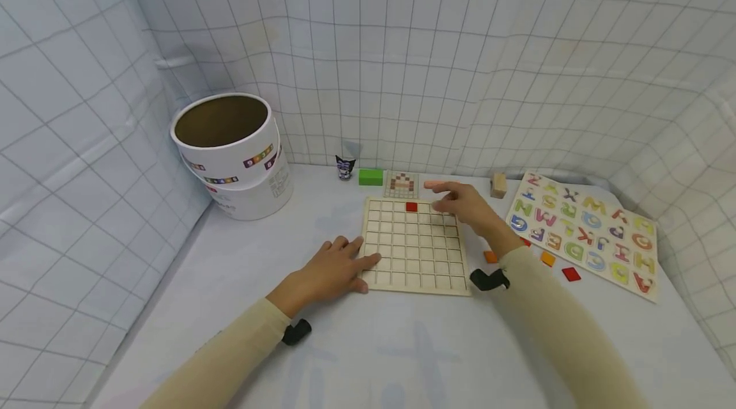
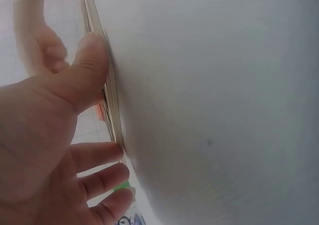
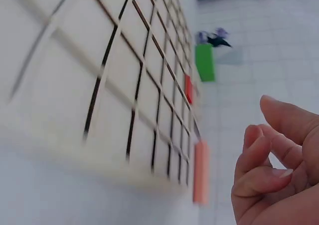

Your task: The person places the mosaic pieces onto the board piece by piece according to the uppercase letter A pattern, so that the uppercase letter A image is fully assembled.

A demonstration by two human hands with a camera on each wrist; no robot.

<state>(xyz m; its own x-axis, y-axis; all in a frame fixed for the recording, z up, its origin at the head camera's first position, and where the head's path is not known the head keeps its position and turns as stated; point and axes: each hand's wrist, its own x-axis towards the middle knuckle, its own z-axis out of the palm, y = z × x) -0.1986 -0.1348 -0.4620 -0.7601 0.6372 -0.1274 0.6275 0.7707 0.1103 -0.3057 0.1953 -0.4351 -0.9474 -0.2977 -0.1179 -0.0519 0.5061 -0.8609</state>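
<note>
A wooden grid board [image 1: 414, 262] lies flat at the middle of the table, with one red tile [image 1: 411, 207] in its far row. My left hand [image 1: 345, 262] rests flat against the board's left edge, and its thumb [image 2: 87, 60] presses on the board's rim [image 2: 112, 105]. My right hand [image 1: 454, 203] hovers over the board's far right corner with loosely curled fingers [image 3: 259, 160] that hold nothing. In the right wrist view a salmon tile [image 3: 201, 171] sits at the board's far edge, apart from that hand, and the red tile [image 3: 188, 88] shows further along.
A white round tub [image 1: 230, 153] stands at the back left. A small figurine [image 1: 345, 167], green block [image 1: 370, 176], pattern card [image 1: 400, 185] and wooden block [image 1: 498, 185] line the back. An alphabet puzzle [image 1: 586, 233] lies right, with orange tiles [image 1: 548, 259] and a red tile [image 1: 571, 273] beside it.
</note>
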